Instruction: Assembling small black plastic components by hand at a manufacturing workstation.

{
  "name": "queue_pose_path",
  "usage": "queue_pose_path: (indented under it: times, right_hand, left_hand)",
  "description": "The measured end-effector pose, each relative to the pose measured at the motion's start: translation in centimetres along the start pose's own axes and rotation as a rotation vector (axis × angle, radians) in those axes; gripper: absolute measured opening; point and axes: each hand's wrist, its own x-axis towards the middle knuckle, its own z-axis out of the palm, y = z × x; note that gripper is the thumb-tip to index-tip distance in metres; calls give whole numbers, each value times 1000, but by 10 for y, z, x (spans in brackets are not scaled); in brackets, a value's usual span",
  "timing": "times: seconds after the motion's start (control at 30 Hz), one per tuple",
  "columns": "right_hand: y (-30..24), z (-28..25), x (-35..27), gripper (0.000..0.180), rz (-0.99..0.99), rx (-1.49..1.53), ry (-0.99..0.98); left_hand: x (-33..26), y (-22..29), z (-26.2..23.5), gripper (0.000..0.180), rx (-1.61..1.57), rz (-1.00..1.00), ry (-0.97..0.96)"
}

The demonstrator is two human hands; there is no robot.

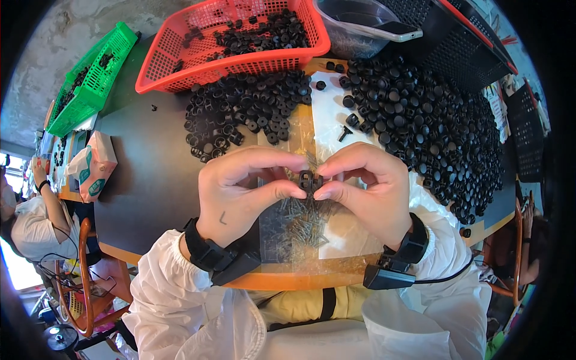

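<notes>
Both hands meet over the near middle of the table, pinching a small black plastic fitting point(306, 180) between them. The thumb and forefinger of my left hand point(231, 189) grip its left side. On its right side, the thumb and forefinger of my right hand point(373, 186) are closed on it. Whether it is one piece or two pressed together, I cannot tell. Below the fingertips lies a heap of thin metal pieces point(303, 225), springs or screws. Beyond my left hand spread loose black rings and discs point(240, 108); a large mound of black round caps point(420, 120) lies beyond my right.
A red basket point(180, 51) of black parts stands at the back, a green basket point(90, 90) farther left. A tissue pack point(96, 165) lies at the left edge. A phone point(384, 29) rests on a clear tub point(342, 45). Another person point(48, 222) sits at left.
</notes>
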Motion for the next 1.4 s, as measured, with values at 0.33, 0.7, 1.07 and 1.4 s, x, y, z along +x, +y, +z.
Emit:
queue_pose_path:
  times: [0.33,0.7,1.07,1.4]
  right_hand:
    - [-3,-3,5,25,-106,-215,-2]
    - [0,-2,4,32,168,95,-13]
    - [1,-11,11,33,320,342,-333]
    - [3,-5,5,26,163,167,-207]
  left_hand:
    - [1,-1,-2,32,120,43,24]
    - [7,1,-4,32,414,343,-65]
    - [4,-1,3,20,230,286,-79]
    - [-2,7,18,20,289,281,-24]
